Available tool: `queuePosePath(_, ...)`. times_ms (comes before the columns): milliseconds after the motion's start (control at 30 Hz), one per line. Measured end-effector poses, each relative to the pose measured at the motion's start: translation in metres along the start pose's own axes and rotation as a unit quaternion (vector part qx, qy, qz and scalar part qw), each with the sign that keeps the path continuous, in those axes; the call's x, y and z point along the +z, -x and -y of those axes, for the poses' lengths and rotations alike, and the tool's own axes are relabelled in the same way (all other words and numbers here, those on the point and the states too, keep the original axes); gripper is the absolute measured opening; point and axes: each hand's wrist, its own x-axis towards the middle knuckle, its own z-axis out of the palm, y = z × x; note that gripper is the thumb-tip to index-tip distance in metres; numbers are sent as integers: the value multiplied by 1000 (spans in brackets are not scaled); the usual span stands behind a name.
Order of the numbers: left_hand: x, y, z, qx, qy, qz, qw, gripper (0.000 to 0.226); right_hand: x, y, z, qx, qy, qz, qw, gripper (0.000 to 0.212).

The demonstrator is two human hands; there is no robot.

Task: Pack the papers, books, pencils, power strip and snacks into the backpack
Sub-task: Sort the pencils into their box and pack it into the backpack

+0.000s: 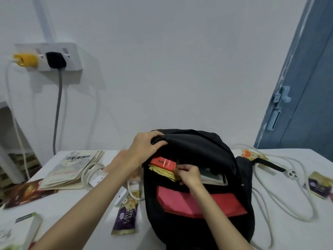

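Head view: nearest, purple snack packet (126,218) flat on white tabletop (86,201), just left of black backpack (207,177) standing open at centre. Right hand (189,175) inside the opening, fingers pinched on yellow packets (164,171) under a red box (163,163). Left hand (146,147) clamped on the backpack's upper flap, holding it up. Farther left, books (72,168) and coiled power strip (94,175); white cord (288,177) right.
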Motion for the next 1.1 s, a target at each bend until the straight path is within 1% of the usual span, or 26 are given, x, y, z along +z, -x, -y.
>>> queuePosePath(33, 0, 7, 1, -22, 18, 15, 999, 38, -13, 5, -1, 20, -34, 12, 999, 19)
queuePosePath(67, -2, 14, 4, -58, 24, 33, 997, 54, -27, 12, -3, 38, -63, 21, 997, 19)
queuePosePath(133, -3, 25, 11, -126, -19, 82, 988, 87, -58, 26, -8, 55, -96, 31, 993, 17)
queuePosePath(167, -4, 31, 12, -150, -36, 106, 982, 95, -71, 37, -10, 57, -105, 27, 992, 18)
queuePosePath(200, -4, 34, 16, -163, -26, 125, 978, 96, -83, 45, -8, 46, -108, 11, 993, 20)
queuePosePath(233, -4, 40, 17, -164, 5, 146, 976, 92, -91, 55, -7, 24, -100, -26, 994, 22)
queuePosePath(300, -7, 51, 17, -141, 87, 176, 970, 76, -102, 71, 0, -62, -51, -145, 986, 23)
queuePosePath(367, -6, 65, 20, -123, 178, 177, 960, 57, -104, 84, 10, -164, 13, -283, 945, 21)
queuePosePath(400, -7, 74, 21, -129, 204, 177, 954, 45, -100, 87, 14, -213, 59, -322, 921, 25)
queuePosePath(433, -7, 84, 22, -138, 219, 182, 949, 34, -93, 89, 17, -250, 118, -335, 901, 30)
queuePosePath(500, -14, 104, 28, -151, 209, 211, 943, 25, -69, 92, 16, -276, 244, -290, 883, 34)
queuePosePath(567, -26, 124, 41, -108, 149, 240, 953, 15, -46, 91, 3, -226, 375, -218, 872, 31)
queuePosePath(633, -42, 139, 59, -115, 135, 209, 962, 8, -34, 93, -10, -133, 509, -147, 838, 29)
queuePosePath(667, -60, 152, 72, -149, 142, 157, 966, 8, -22, 96, -12, -106, 557, -121, 815, 26)
queuePosePath(700, -77, 162, 84, -185, 142, 97, 968, 8, -14, 100, -11, -94, 584, -122, 797, 22)
queuePosePath(733, -95, 174, 94, -207, 123, 28, 970, 8, -6, 104, -10, -107, 580, -150, 794, 18)
queuePosePath(767, -113, 186, 103, -229, 78, -41, 969, 8, 6, 109, -6, -143, 552, -188, 800, 15)
queuePosePath(800, -133, 203, 115, -263, 22, -103, 959, 11, 25, 116, -3, -201, 500, -222, 813, 12)
queuePosePath(833, -151, 218, 124, -310, -42, -150, 938, 16, 45, 125, 1, -273, 443, -237, 820, 10)
queuePosePath(867, -166, 234, 135, -370, -109, -172, 906, 25, 67, 135, 3, -329, 393, -226, 828, 8)
queuePosePath(900, -179, 250, 148, -436, -161, -167, 869, 34, 91, 147, 6, -361, 339, -169, 852, 6)
queuePosePath(933, -189, 265, 160, -499, -188, -141, 834, 43, 116, 158, 6, -356, 272, -76, 891, 6)
queuePosePath(967, -198, 281, 174, -551, -188, -110, 805, 50, 146, 169, 4, -310, 210, 38, 927, 8)
queuePosePath(1000, -202, 293, 185, -582, -176, -76, 790, 57, 172, 179, -1, -239, 159, 141, 947, 8)
queuePosePath(1033, -202, 301, 193, -596, -163, -45, 785, 61, 195, 187, -7, -166, 133, 226, 951, 7)
queuePosePath(1100, -199, 308, 200, -585, -158, -29, 795, 63, 230, 203, -18, -69, 95, 327, 938, 13)
